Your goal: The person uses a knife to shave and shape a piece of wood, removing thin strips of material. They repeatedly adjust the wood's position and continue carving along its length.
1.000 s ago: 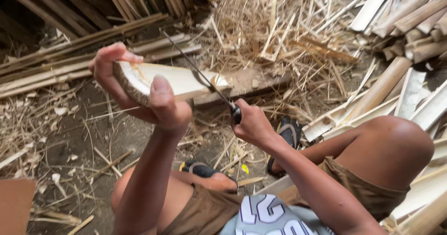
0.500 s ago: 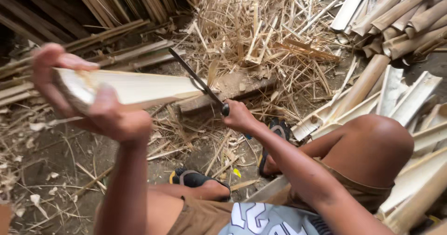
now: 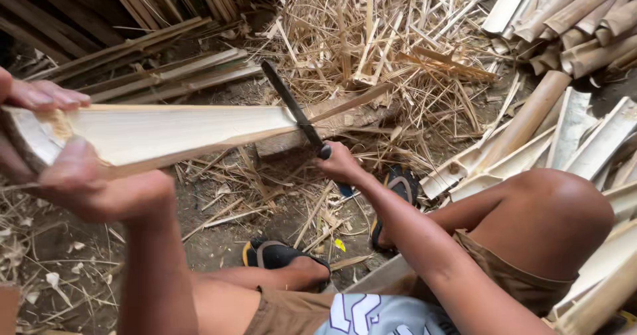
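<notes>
Soft daylight, dim top-left, slight blur, wide-angle.

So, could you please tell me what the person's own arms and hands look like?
Both arms are bare from shoulder to fingertips: no sleeves reach them. The left hand and right hand wear no gloves, and no rings, watch or bands are visible. The forearms are slim.

The left hand (image 3: 73, 176) is partly cut off by the picture's left edge, and the right hand (image 3: 342, 164) hides the blade's (image 3: 292, 109) handle.
</notes>
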